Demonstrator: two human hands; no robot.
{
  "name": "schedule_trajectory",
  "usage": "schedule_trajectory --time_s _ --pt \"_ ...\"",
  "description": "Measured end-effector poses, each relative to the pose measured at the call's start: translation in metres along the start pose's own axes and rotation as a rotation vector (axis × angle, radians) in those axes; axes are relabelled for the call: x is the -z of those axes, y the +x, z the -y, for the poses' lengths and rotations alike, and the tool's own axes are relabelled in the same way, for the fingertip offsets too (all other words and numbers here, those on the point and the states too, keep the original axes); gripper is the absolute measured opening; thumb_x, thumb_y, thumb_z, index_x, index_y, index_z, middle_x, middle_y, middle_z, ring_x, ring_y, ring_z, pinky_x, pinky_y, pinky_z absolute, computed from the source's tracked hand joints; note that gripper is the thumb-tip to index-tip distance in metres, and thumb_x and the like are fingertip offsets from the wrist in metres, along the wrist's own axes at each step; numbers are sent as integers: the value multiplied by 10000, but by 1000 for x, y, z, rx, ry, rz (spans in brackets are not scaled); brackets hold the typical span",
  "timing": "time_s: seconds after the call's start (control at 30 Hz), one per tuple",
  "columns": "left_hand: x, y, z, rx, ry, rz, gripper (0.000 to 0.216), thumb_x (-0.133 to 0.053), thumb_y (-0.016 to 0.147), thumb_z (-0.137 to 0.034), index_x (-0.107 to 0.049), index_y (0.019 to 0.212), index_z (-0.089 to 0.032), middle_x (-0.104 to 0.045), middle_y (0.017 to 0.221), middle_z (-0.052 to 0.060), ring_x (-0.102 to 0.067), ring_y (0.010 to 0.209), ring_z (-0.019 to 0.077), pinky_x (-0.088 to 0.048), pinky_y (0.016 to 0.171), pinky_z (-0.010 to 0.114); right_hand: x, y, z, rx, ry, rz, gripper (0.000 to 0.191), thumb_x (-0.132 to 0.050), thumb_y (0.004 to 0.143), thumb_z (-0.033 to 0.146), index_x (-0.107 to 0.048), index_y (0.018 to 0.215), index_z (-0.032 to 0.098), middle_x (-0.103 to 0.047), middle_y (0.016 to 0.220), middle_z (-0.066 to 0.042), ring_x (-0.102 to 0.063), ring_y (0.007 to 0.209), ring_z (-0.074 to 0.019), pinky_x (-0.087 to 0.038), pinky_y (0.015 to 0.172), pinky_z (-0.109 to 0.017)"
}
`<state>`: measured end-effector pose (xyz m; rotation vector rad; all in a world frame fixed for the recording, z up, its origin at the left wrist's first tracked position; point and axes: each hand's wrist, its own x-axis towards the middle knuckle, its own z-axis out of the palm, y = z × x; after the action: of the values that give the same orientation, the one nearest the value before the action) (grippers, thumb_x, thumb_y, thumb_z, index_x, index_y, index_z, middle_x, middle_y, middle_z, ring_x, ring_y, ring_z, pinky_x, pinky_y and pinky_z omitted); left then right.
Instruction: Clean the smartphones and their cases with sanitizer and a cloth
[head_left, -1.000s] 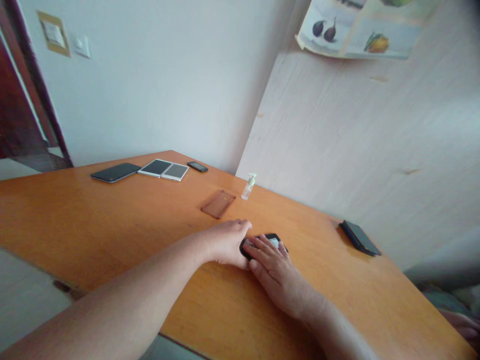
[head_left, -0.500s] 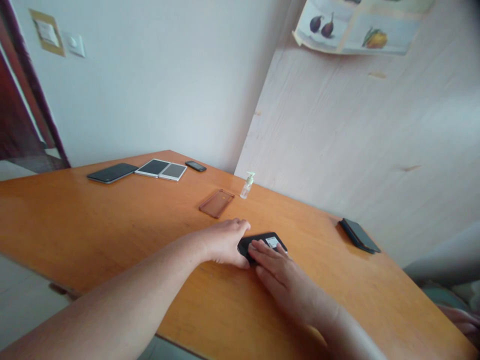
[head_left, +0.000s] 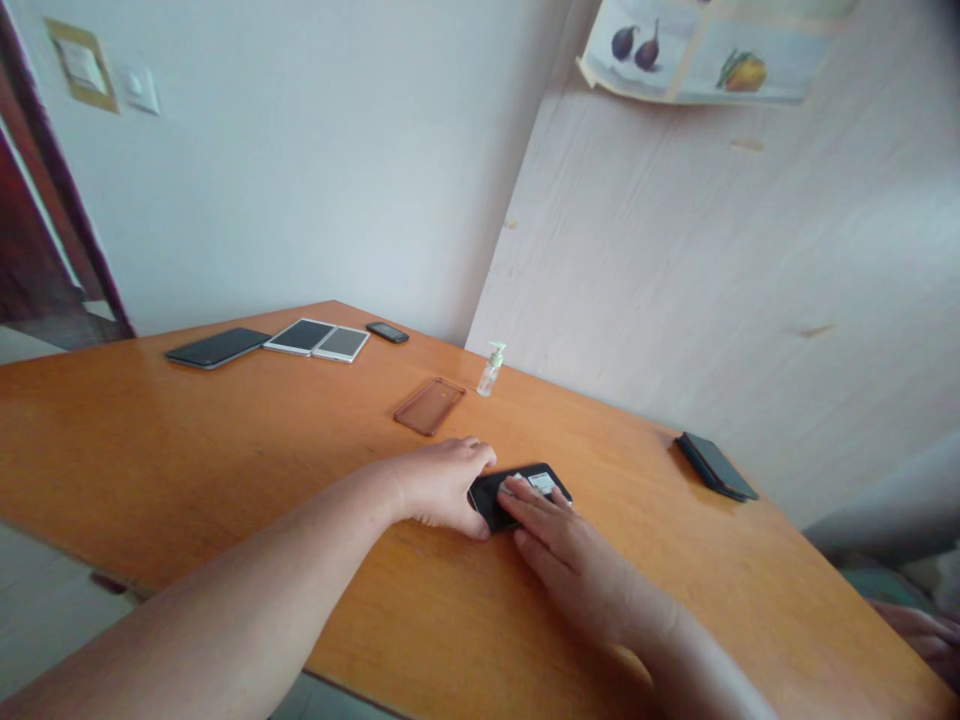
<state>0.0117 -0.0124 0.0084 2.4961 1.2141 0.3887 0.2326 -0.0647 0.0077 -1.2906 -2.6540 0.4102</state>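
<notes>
While both of my forearms stretch out over the wide orange-brown wooden table [head_left: 187, 450], my hands meet at a small black rectangular phone [head_left: 534, 478] lying flat near the table's middle, a little toward the right-hand wall. My left hand [head_left: 439, 485] is loosely curled, palm down, and grips the phone's near-left end, the thumb underneath at the edge and the fingers arched over the top. My right hand [head_left: 559, 535] lies flat and open, its fingers pressed together on the phone's upper face. A small pale patch shows on that face just beyond my right fingertips; I cannot tell what it is.

Just beyond the phone, farther from me, lies a translucent brownish phone case [head_left: 430, 405], flat and apart from my hands. Beside it, close to the wall, stands a small clear pump bottle with a white top [head_left: 491, 370], upright. At the far-left corner of the table four devices lie in a row: a dark flat tablet [head_left: 217, 347], two white-framed tablets [head_left: 321, 338] touching side by side, and a small black phone [head_left: 387, 332] nearest the wall. Well apart on the right, against the pale wood-grain panel, rests a dark wallet-like case [head_left: 715, 466]. A poster with pictures of fruit [head_left: 697, 50] hangs high on that panel, one corner curling away.
</notes>
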Motion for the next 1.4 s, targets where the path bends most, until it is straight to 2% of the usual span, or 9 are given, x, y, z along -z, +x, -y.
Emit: schedule_trajectory --time_s 0.13,0.33,0.57,0.83,1.03,1.1,1.27,1.33,1.4 --pt "0 -1 -1 7 2 -7 554 -736 584 -433 -539 1059 -225 -598 1066 58 -593 990 255 -481 776 298 -2 2 13 101 39 31 516 -355 977 230 -355 1489 290 -319 1557 -26 -254 1446 -214 -153 1184 -524" --pt "-1 -1 1 -5 -6 4 583 -740 588 -468 -531 1078 -233 -592 1092 52 -596 967 241 -480 798 301 -3 2 -25 -200 -127 -86 482 -370 954 227 -469 1423 185 -407 1502 -123 -321 1416 -282 -131 1136 -647" --pt "0 -1 2 -1 -28 19 544 -704 605 -379 -522 1095 -230 -592 1106 58 -594 997 246 -484 805 298 4 -4 14 85 59 82 512 -359 990 279 -331 1500 297 -294 1566 -19 -236 1451 -212 -132 1193 -502" --pt "-1 0 1 -9 -39 6 555 -734 621 -481 -541 1081 -236 -603 1101 57 -596 986 245 -465 821 310 2 -5 -25 -318 -200 -75 494 -352 951 236 -458 1428 172 -387 1513 -119 -299 1425 -284 -142 1132 -653" --pt "-3 1 -3 13 2 -19 543 -750 596 -568 -597 1010 -250 -588 1021 42 -597 909 232 -461 743 292 10 -11 9 -8 -19 103 519 -363 978 305 -361 1492 237 -291 1563 -49 -223 1455 -212 -175 1186 -495" --pt "-3 1 -4 17 9 -6 518 -747 608 -554 -611 1010 -257 -580 1019 39 -593 905 227 -457 741 289 11 -13 5 -23 -32 93 511 -359 982 323 -370 1488 246 -308 1556 -49 -242 1450 -219 -166 1185 -508" --pt "-1 2 -3 2 3 7 507 -742 612 -562 -620 993 -250 -569 1012 37 -578 898 221 -451 741 286 12 -16 -27 -312 -210 -38 469 -358 959 274 -501 1399 195 -441 1482 -106 -329 1412 -283 -153 1139 -636" --pt "-2 2 -2 2 -3 2 502 -745 607 -556 -619 983 -249 -568 1005 36 -578 889 218 -451 728 281 14 -17 -24 -285 -211 -26 473 -366 953 270 -504 1397 180 -439 1482 -111 -333 1410 -275 -173 1150 -607" --pt "-3 2 -1 7 -7 2 494 -749 601 -548 -619 974 -250 -566 994 32 -580 872 214 -451 710 276 16 -18 -9 -150 -150 21 479 -370 960 284 -485 1416 191 -410 1502 -89 -324 1417 -243 -197 1173 -531"
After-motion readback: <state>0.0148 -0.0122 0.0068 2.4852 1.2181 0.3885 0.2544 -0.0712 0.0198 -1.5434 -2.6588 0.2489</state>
